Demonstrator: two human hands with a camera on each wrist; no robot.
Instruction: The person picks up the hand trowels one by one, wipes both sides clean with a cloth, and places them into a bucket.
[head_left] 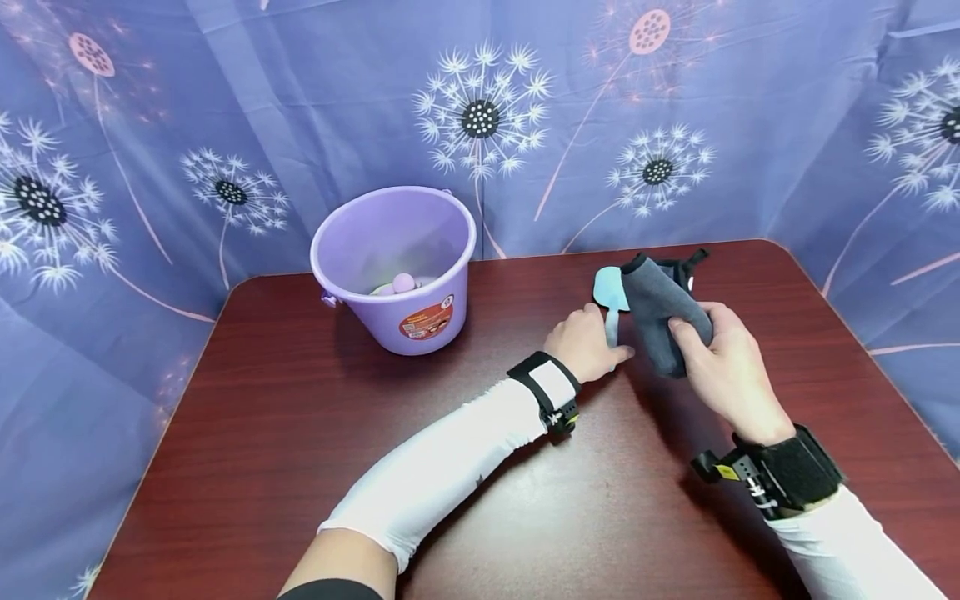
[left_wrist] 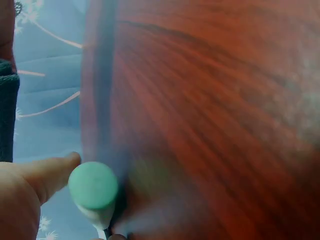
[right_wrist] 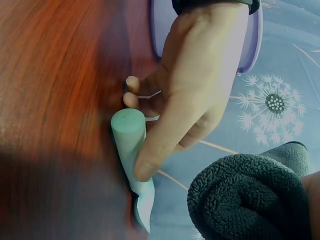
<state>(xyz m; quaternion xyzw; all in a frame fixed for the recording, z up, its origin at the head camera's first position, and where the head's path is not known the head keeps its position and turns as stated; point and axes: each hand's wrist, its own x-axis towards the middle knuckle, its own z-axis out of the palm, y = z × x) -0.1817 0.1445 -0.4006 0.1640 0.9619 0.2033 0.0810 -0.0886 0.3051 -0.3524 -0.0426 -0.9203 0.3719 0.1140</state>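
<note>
My right hand [head_left: 731,367] grips a rolled dark grey towel [head_left: 660,308], thumb pressed on its near end. Its fluffy spiral end shows in the right wrist view, where the towel [right_wrist: 240,200] is close to the camera. My left hand [head_left: 585,342] is at the handle of a light blue toy shovel [head_left: 611,290], with the thumb straight across the handle and the fingers on its other side. In the right wrist view the shovel's green-tipped handle [right_wrist: 129,132] is beside the left thumb. The left wrist view shows the round handle end [left_wrist: 93,186] next to the thumb.
A purple bucket [head_left: 393,229] with an orange label stands at the back left, holding a pinkish knob-shaped thing [head_left: 403,282] and something pale green. A black item with a strap [head_left: 686,265] is behind the towel. A dandelion-print curtain [head_left: 337,108] surrounds the dark red table [head_left: 300,467].
</note>
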